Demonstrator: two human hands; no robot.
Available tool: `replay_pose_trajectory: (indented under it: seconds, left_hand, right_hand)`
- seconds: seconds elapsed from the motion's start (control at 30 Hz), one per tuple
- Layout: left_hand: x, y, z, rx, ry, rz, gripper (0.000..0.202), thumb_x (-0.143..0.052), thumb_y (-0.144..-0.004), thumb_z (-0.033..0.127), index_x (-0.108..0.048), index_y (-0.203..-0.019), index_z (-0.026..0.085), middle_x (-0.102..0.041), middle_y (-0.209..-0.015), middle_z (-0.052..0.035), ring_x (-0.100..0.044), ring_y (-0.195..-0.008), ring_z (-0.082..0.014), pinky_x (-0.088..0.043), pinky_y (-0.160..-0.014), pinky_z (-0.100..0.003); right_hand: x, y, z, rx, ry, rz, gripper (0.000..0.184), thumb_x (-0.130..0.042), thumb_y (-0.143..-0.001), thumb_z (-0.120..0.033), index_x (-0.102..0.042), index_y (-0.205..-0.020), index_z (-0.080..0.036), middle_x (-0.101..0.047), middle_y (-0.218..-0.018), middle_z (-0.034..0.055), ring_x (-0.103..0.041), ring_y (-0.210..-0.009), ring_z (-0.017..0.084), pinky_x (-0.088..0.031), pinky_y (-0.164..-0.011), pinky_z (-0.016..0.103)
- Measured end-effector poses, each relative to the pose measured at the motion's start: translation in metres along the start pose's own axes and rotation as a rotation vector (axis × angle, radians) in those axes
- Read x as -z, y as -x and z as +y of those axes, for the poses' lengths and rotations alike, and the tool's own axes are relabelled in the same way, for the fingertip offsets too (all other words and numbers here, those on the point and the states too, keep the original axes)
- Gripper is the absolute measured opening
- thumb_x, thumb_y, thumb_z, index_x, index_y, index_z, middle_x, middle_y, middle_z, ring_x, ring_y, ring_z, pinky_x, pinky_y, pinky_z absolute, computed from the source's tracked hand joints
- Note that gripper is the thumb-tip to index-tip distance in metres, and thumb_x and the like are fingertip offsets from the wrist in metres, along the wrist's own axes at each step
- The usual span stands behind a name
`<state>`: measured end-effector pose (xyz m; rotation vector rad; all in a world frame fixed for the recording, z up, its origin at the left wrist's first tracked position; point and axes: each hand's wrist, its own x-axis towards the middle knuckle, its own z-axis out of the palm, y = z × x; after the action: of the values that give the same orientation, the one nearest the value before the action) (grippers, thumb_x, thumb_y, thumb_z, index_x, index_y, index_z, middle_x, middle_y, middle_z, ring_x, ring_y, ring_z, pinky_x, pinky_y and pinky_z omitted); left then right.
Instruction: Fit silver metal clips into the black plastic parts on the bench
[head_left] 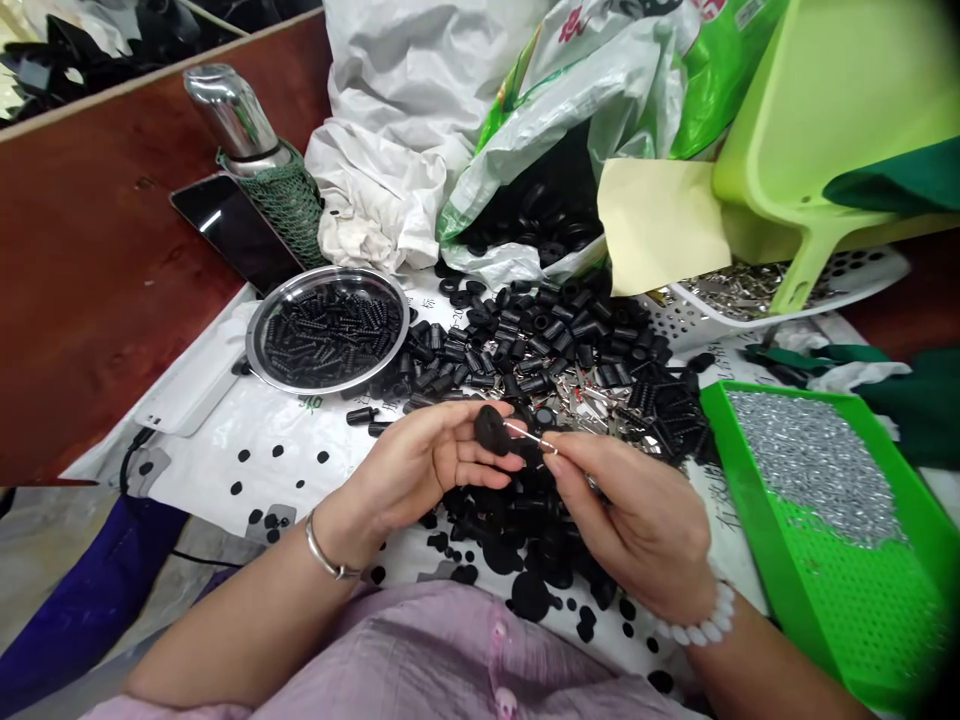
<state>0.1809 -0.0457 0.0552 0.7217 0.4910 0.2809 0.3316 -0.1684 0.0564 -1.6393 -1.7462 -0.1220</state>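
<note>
Over a heap of black parts, my left hand [442, 450] is closed on a round black rubber piece [491, 430], held between thumb and fingers. My right hand [630, 510] pinches a thin metal pin [531, 436], whose far end meets the black piece. Whether the pin's tip is inside it I cannot tell. Below and behind the hands lie many black cylindrical sleeves [555, 320], mixed with flat metal pieces [589, 398]. Ribbed black parts [667, 400] are heaped to the right of these.
A round metal tray [401, 340] holds ribbed black parts. At right is a green tray [825, 620] with small metal pieces. Behind stand a plastic bag [555, 100] of black rings, a white basket [675, 325], a lime dustpan [810, 130], a phone [232, 230] and a flask [236, 115].
</note>
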Motion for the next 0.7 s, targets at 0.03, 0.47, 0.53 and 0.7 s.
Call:
replay_pose_trajectory:
  seconds: [0.03,0.47,0.53,0.7]
  left_hand:
    - [0.001,0.000,-0.001,0.002,-0.008,-0.003,0.030,-0.041,-0.089,0.024,-0.063,-0.106,0.012,-0.065,-0.108,-0.0133,-0.067,-0.083,-0.0181,-0.056,-0.069,-0.025]
    - [0.004,0.005,-0.008,-0.124,-0.280,-0.005,0.029,-0.055,-0.086,0.024,-0.060,-0.113,0.017,-0.064,-0.108,-0.0089,-0.064,-0.087,-0.0170,-0.055,-0.075,-0.029]
    - [0.004,0.006,-0.009,-0.158,-0.373,0.000,0.030,-0.057,-0.084,0.024,-0.060,-0.114,0.020,-0.063,-0.108,-0.0070,-0.063,-0.086,-0.0154,-0.054,-0.077,-0.028]
    - [0.003,0.006,-0.011,-0.134,-0.400,-0.024,0.029,-0.060,-0.083,0.023,-0.060,-0.111,0.019,-0.066,-0.091,-0.0036,-0.064,-0.079,-0.0121,-0.054,-0.073,-0.023]
  right_hand:
    - [0.001,0.000,0.000,-0.012,-0.014,-0.004,0.017,-0.053,-0.083,-0.011,-0.060,-0.098,-0.016,-0.070,-0.087,0.0059,-0.065,-0.077,0.014,-0.053,-0.070,0.026]
    - [0.007,0.000,-0.007,-0.289,-0.251,-0.060,0.011,-0.056,-0.083,-0.017,-0.063,-0.091,-0.020,-0.069,-0.081,0.0001,-0.064,-0.061,0.010,-0.052,-0.055,0.021]
    - [0.006,-0.001,-0.008,-0.273,-0.259,-0.078,0.011,-0.057,-0.082,-0.015,-0.063,-0.090,-0.020,-0.069,-0.079,-0.0004,-0.063,-0.064,0.010,-0.051,-0.057,0.020]
    - [0.002,-0.004,-0.011,-0.210,-0.270,-0.139,0.012,-0.055,-0.083,-0.013,-0.062,-0.090,-0.019,-0.068,-0.077,-0.0008,-0.062,-0.066,0.009,-0.049,-0.060,0.019]
